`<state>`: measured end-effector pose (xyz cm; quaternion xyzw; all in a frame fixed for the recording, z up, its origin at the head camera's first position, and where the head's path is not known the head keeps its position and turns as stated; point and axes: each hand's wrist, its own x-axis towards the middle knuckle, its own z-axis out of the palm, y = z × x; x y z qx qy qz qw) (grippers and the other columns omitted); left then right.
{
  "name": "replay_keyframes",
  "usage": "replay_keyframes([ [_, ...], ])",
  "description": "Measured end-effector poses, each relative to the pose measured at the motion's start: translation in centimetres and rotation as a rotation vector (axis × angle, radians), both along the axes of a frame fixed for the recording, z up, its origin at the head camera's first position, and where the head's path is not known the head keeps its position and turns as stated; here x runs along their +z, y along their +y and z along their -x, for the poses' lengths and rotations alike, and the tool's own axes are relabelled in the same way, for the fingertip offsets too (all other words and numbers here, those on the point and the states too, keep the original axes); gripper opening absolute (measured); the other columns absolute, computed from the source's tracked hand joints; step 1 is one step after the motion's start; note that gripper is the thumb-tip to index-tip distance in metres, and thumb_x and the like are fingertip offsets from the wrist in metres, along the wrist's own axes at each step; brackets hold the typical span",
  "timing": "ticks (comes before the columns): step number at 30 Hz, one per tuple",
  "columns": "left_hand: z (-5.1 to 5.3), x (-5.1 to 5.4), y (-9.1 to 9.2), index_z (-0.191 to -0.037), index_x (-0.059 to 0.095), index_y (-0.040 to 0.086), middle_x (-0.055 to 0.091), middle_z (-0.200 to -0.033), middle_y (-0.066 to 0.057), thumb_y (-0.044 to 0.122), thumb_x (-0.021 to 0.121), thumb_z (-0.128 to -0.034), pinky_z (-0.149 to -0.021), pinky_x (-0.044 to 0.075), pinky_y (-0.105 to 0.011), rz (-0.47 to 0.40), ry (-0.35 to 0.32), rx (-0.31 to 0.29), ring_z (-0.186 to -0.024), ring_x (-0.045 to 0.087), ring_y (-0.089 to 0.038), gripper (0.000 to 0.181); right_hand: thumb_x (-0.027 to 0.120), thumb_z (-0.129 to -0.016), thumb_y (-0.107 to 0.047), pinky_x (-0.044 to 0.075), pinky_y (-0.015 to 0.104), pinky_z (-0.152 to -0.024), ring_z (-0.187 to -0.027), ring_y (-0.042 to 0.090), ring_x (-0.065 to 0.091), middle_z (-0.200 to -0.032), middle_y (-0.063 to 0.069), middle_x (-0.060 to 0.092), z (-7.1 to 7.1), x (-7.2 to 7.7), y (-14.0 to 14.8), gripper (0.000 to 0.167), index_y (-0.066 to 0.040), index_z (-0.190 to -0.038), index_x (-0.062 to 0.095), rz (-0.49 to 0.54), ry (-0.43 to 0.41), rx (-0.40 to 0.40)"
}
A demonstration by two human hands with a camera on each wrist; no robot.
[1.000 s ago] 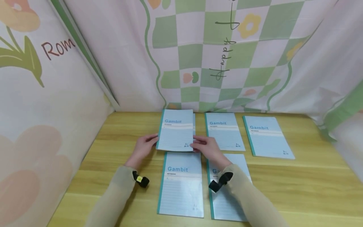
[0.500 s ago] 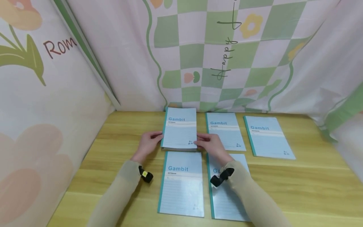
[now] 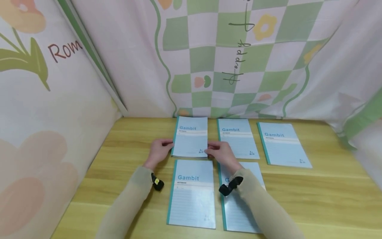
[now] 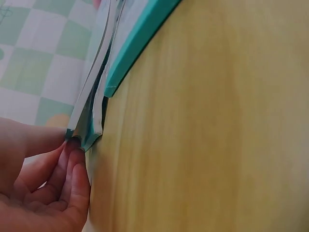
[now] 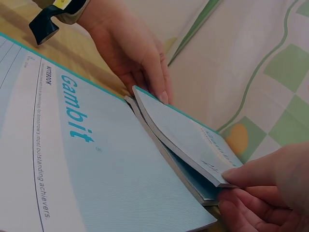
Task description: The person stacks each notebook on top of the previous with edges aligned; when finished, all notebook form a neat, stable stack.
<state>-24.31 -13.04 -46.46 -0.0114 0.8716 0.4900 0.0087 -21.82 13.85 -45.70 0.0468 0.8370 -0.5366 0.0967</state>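
Note:
A light blue Gambit notebook (image 3: 190, 142) with a teal spine lies over another notebook at the back left of the table. My left hand (image 3: 158, 151) pinches its spine edge, thumb above, as the left wrist view shows. At the opposite side, my right hand (image 3: 222, 153) pinches the near right corner between thumb and fingers. The lower notebook (image 5: 189, 186) shows as a thin layer in the right wrist view, with a narrow gap between the two at that corner. Just in front lies the front left notebook (image 3: 192, 202), flat.
To the right are the back middle notebook (image 3: 238, 142) and the back right notebook (image 3: 283, 146). My right forearm partly covers the front right notebook (image 3: 238, 212). A patterned curtain (image 3: 200, 59) hangs behind the wooden table (image 3: 328, 199).
The held notebook has shifted a little right, then come down onto the one beneath, so their edges nearly line up. Both hands moved with it; the other notebooks stay put.

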Motion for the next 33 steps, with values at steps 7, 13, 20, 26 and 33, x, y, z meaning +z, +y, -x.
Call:
replay_keyframes([
  [7,0.04,-0.04,-0.20,-0.118,0.075,0.002,0.072,-0.112,-0.011,0.013,0.069,-0.0985,-0.092,0.053,-0.042,0.028,0.008,-0.023,-0.106,0.064,-0.026,0.023,0.074,-0.095,-0.017,0.055,0.039,-0.089,-0.095,0.020,0.067,-0.108,0.007,0.069,-0.32,0.01,-0.16,0.046,-0.005,-0.138,0.062,-0.060,0.044,0.033],
  [13,0.05,0.15,-0.17,-0.118,0.075,0.004,0.072,-0.113,-0.010,0.015,0.068,-0.0995,-0.092,0.053,-0.041,0.037,-0.011,-0.019,-0.107,0.064,-0.026,0.023,0.074,-0.094,-0.015,0.057,0.037,-0.084,-0.089,0.018,0.067,-0.106,0.007,0.068,-0.38,-0.09,-0.28,0.047,-0.004,-0.138,0.061,-0.073,0.051,0.033],
  [20,0.12,0.17,-0.06,-0.117,0.076,0.005,0.072,-0.114,-0.010,0.016,0.070,-0.0986,-0.093,0.053,-0.042,0.043,-0.016,-0.016,-0.109,0.064,-0.026,0.022,0.074,-0.094,-0.016,0.056,0.035,-0.080,-0.089,0.019,0.066,-0.103,0.007,0.067,-0.43,-0.19,-0.26,0.048,-0.004,-0.139,0.061,-0.104,0.058,0.021],
  [26,0.15,0.13,-0.05,-0.117,0.076,0.005,0.072,-0.115,-0.010,0.016,0.071,-0.0981,-0.095,0.053,-0.042,0.049,-0.013,-0.015,-0.112,0.064,-0.026,0.022,0.073,-0.094,-0.013,0.055,0.033,-0.074,-0.085,0.020,0.065,-0.099,0.007,0.067,-0.40,-0.37,-0.30,0.047,-0.002,-0.139,0.061,-0.111,0.078,0.032],
  [33,0.13,0.11,-0.19,-0.117,0.076,0.004,0.072,-0.117,-0.011,0.016,0.071,-0.0983,-0.098,0.051,-0.043,0.056,-0.007,-0.020,-0.116,0.063,-0.029,0.023,0.072,-0.094,-0.011,0.054,0.031,-0.070,-0.081,0.019,0.065,-0.097,0.007,0.067,-0.35,-0.34,-0.46,0.047,-0.001,-0.139,0.060,-0.116,0.092,0.043],
])
